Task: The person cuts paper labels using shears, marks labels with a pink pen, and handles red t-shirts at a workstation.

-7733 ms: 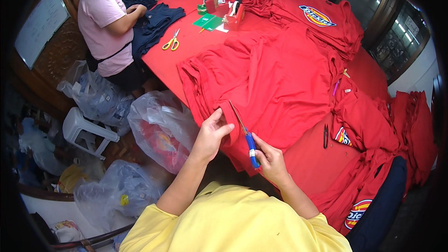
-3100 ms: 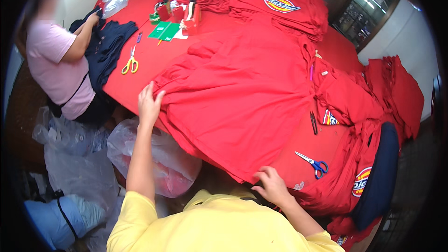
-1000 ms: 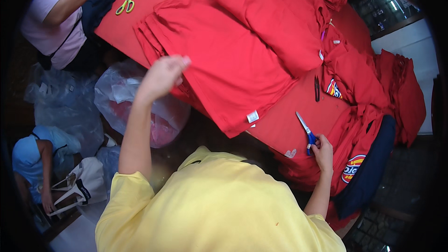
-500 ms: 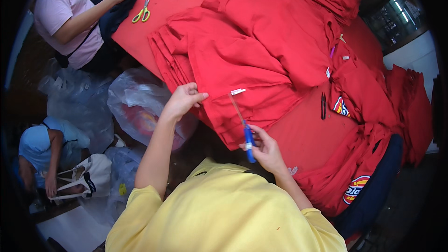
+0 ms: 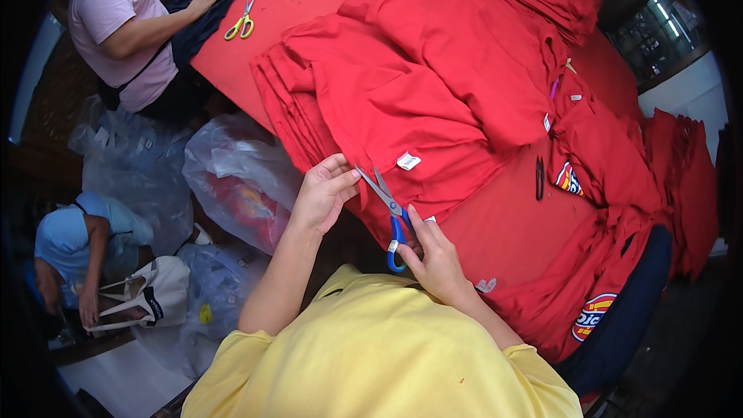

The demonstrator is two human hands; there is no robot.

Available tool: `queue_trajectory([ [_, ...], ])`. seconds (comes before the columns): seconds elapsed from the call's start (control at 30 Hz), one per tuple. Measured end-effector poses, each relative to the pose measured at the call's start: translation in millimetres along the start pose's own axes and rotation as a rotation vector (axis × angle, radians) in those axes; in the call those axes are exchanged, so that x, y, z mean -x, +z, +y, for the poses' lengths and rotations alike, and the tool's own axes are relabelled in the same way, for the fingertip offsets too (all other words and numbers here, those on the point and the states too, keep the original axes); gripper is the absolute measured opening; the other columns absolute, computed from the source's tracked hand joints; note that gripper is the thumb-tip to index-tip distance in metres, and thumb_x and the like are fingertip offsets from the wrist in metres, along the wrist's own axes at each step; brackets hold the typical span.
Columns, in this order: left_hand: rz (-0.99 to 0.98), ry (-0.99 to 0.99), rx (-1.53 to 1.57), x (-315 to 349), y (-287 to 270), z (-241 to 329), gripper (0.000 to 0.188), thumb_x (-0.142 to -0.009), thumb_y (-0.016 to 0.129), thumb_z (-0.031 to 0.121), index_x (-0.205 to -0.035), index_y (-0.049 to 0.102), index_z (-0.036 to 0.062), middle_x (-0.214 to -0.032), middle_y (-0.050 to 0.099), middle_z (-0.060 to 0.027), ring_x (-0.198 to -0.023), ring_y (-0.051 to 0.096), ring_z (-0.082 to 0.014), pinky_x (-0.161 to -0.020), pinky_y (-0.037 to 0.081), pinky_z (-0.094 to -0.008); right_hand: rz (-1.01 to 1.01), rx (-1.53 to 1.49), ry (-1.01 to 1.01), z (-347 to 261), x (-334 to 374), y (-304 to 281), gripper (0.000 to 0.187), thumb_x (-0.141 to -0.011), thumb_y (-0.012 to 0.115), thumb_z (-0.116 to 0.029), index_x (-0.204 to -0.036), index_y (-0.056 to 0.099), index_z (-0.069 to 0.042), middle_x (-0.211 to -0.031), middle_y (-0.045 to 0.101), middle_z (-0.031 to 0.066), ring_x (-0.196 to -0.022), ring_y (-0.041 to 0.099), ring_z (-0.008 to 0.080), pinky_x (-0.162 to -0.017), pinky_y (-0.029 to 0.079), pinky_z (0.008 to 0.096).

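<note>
My left hand [image 5: 326, 192] is closed in a pinch at the near edge of a red garment [image 5: 395, 112] spread over the table. Blue-handled scissors [image 5: 393, 207] are in my right hand [image 5: 439, 259], their blades parted. One blade tip comes right up to my left fingertips; whether a thread lies between the blades is too fine to see. Just beyond the scissors, a small white label [image 5: 408, 161] stands out on the red cloth. Part of the garment hangs over the table's near edge beneath my hands.
Black thread snips [image 5: 539, 178] lie on the red tabletop [image 5: 495, 224] at right, beside piled red garments [image 5: 607, 162]. Yellow-handled scissors [image 5: 241, 25] rest far left, near a co-worker handling dark cloth [image 5: 213, 15]. Clear plastic bags [image 5: 240, 178] and another person bending over a white bag [image 5: 159, 290] occupy the floor side.
My right hand has brought the scissors up to my left fingers, and their blades have spread. My left hand has shifted right and slightly nearer. The garment's label now shows more fully.
</note>
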State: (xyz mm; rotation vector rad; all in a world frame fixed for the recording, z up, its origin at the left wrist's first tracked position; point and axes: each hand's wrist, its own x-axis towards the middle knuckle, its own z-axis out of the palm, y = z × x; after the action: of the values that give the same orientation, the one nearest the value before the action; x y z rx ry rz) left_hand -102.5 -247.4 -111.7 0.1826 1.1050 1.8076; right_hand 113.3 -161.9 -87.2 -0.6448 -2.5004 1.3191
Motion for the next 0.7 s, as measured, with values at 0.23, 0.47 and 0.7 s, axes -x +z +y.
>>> queue_trajectory([
  [0.23, -0.034, 0.033, 0.075, 4.3, 7.6, -1.7, 0.027, -0.085, 0.060, -0.003, -0.112, 0.058, 0.0011, -0.106, 0.066, -0.0081, -0.095, 0.064, -0.0168, -0.083, 0.053, -0.0307, 0.062, -0.001, -0.018, -4.0, 3.4, 1.4, 0.059, -0.083, 0.067, -0.006, -0.136, 0.042, 0.002, -0.084, 0.052, 0.0143, -0.067, 0.059, 0.0221, -0.062, 0.049, 0.0319],
  [0.47, -0.002, 0.056, 0.060, 12.5, 15.4, -7.2, 0.027, -0.084, 0.061, -0.003, -0.111, 0.059, 0.0017, -0.104, 0.066, -0.0065, -0.093, 0.064, -0.0147, -0.080, 0.053, -0.0275, 0.064, -0.019, -0.016, -6.9, 4.8, 0.7, 0.056, -0.086, 0.063, -0.008, -0.136, 0.040, 0.003, -0.087, 0.055, 0.0198, -0.077, 0.059, 0.0338, -0.068, 0.048, 0.0384],
  [0.7, -0.004, 0.086, 0.062, 14.9, 20.0, -8.0, 0.027, -0.085, 0.061, -0.003, -0.112, 0.059, 0.0012, -0.103, 0.066, -0.0066, -0.091, 0.065, -0.0137, -0.079, 0.053, -0.0263, 0.056, -0.140, 0.049, -1.3, 9.7, 5.3, 0.053, -0.087, 0.062, -0.008, -0.135, 0.042, 0.002, -0.092, 0.056, 0.0221, -0.081, 0.059, 0.0359, -0.071, 0.047, 0.0394],
])
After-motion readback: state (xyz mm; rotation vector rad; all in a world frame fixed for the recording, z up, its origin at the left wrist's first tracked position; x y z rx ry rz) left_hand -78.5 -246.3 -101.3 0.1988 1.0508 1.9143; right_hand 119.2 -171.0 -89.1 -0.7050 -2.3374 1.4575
